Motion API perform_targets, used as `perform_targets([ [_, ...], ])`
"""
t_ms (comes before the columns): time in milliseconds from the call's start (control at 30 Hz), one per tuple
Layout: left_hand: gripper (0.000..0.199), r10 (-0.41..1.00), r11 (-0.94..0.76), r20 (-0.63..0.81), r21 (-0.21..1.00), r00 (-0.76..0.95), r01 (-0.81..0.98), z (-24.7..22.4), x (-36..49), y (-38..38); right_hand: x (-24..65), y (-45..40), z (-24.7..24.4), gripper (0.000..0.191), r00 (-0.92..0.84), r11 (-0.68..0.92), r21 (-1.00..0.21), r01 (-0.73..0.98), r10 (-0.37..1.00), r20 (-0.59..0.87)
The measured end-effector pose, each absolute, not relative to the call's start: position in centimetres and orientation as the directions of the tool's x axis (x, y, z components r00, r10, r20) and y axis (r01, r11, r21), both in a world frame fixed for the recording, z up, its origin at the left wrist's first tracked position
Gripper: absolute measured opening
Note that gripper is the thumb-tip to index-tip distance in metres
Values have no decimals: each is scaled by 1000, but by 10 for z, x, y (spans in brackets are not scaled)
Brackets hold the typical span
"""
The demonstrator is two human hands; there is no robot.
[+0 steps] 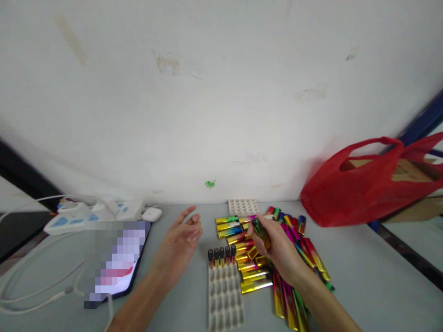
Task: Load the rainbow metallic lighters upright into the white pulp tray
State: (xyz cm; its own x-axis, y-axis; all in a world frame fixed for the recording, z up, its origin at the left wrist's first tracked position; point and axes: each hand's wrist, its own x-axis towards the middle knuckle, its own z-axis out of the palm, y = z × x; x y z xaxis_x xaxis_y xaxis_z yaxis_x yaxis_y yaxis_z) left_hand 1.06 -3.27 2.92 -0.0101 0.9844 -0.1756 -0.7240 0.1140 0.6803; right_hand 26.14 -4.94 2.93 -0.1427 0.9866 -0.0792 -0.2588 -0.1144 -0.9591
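My right hand (277,244) is closed around a shiny gold-and-green metallic tube (260,232), whose dark end points up and to the left. It is above a spread of similar flat metallic tubes (256,286) in gold, red, green, blue and purple. To the left, my left hand (183,244) hangs over the table with its fingers partly bent and apart, nothing visible in them. Between and below the hands lies a pale tray (226,295) with rows of slots. Several small black-topped pieces (222,253) stand in its far row.
A second pale tray (243,206) rests against the wall. On the left are a phone or tablet (126,263) with a blurred screen, a white power strip (129,210), a small white case (151,214) and loose cables. A red bag (356,193) holding cardboard stands at the right.
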Motion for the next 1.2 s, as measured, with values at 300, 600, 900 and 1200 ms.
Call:
perform_targets([
  [300, 77, 969, 120, -217, 828, -116, -548, 20, 8, -28, 258, -55, 29, 46, -245, -219, -917, -333, 959, -140],
  [600, 59, 978, 42, -133, 880, -161, -473, 12, 7, -22, 257, -58, 32, 31, -352, -149, -938, -312, 935, -32],
  [900, 48, 966, -10, -105, 898, -235, -441, 7, 3, -16, 253, -54, 22, 61, -370, -237, -904, -356, 924, -96],
  [1200, 46, 985, 10, -84, 902, -154, -432, 4, 3, -16, 242, -54, 18, 70, -396, -406, -788, -463, 890, -225],
])
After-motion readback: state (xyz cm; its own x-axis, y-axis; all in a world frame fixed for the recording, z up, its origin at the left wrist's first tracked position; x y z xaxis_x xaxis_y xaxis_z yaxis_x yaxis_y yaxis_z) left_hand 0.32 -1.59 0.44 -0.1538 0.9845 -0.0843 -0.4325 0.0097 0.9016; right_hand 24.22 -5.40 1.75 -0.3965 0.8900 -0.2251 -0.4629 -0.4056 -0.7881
